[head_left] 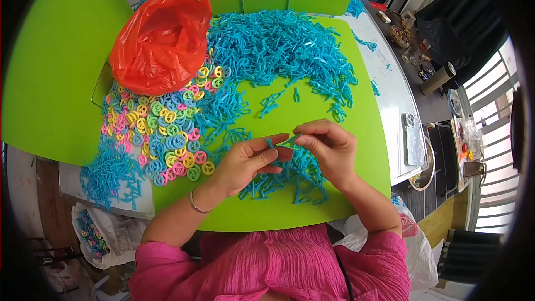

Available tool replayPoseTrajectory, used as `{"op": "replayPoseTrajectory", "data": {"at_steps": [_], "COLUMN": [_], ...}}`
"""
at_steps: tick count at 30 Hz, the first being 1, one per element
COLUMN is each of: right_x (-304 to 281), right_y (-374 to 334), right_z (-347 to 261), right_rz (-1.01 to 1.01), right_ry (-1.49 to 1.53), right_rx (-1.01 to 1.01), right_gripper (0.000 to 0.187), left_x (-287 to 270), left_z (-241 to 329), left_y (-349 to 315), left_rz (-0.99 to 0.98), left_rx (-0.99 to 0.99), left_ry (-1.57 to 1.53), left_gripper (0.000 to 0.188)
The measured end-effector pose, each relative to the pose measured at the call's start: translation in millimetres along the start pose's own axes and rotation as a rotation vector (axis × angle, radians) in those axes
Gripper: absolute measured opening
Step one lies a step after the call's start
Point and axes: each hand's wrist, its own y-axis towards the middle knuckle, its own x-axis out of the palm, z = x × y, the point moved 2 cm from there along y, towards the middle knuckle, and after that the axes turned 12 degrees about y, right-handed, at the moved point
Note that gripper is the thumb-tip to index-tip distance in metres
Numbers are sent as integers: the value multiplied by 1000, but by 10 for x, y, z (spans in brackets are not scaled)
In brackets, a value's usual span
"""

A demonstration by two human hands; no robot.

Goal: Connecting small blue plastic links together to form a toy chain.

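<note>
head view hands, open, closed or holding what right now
Left hand: partly closed, holding a small blue plastic piece.
Right hand: closed, pinching another small blue plastic piece at the fingertips.

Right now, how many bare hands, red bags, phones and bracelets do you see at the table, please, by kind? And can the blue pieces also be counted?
Bare hands, left hand and right hand: 2
Red bag: 1
Phone: 1
Bracelet: 1
Total: 5
Blue pieces: too heaped to count, so not in the total.
</note>
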Motion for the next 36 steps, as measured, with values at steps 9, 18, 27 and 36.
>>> {"op": "replayPoseTrajectory", "data": {"at_steps": [9,18,27,36], "right_x": [90,62,50,36], "right_y": [-15,-40,-88,-104], "right_z": [-80,-98,-121,63], "right_rz": [-226,-264,-400,-10], "right_ry": [-550,-591,-730,-209], "right_rx": [-513,-561,-821,-24], "right_gripper": [20,24,27,14], "left_x": [-1,-14,22,69], "left_z": [-19,-41,-62,-42], "left_y": [-22,-10,-33,-67], "left_rz": [-78,-60,-161,9], "left_rx": [27,59,-16,244], "left_ry": [-95,-70,-402,138], "left_gripper": [32,28,37,39]}}
